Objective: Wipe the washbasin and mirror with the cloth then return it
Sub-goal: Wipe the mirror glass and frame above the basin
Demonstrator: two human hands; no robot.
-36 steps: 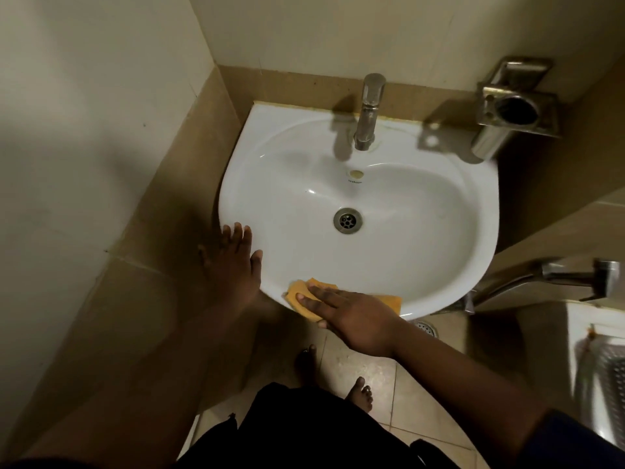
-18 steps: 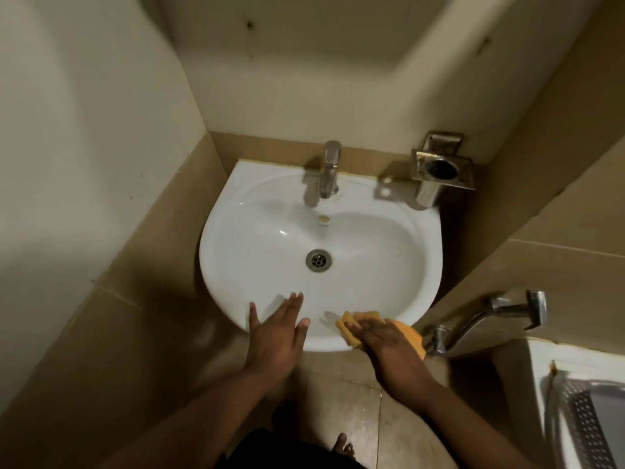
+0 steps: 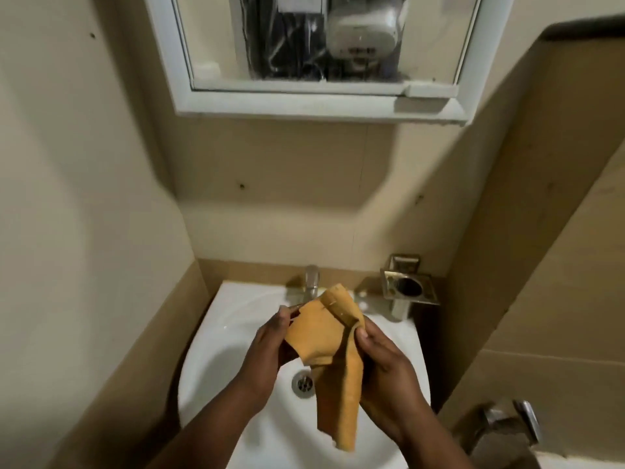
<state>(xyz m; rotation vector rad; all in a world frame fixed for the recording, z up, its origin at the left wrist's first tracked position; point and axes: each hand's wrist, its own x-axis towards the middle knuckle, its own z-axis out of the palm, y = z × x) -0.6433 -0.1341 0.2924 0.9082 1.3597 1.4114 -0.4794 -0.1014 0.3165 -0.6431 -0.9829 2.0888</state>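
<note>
An orange cloth [image 3: 321,336] hangs above the white washbasin [image 3: 216,360], held between both hands. My left hand [image 3: 267,353] pinches its left edge and my right hand [image 3: 385,377] grips its right side, with a long strip dangling down over the bowl. The drain [image 3: 302,384] shows just left of the strip. A white-framed mirror [image 3: 318,45] is mounted on the wall above, at the top of the view. The steel tap [image 3: 311,279] stands behind the cloth.
A steel holder [image 3: 407,289] is fixed to the wall right of the tap. Another tap [image 3: 514,424] juts out at the lower right. Beige walls close in on both sides of the basin.
The cloth has been lifted off the basin's front rim and is now held up by both hands. The view has tilted upward, bringing the mirror into sight.
</note>
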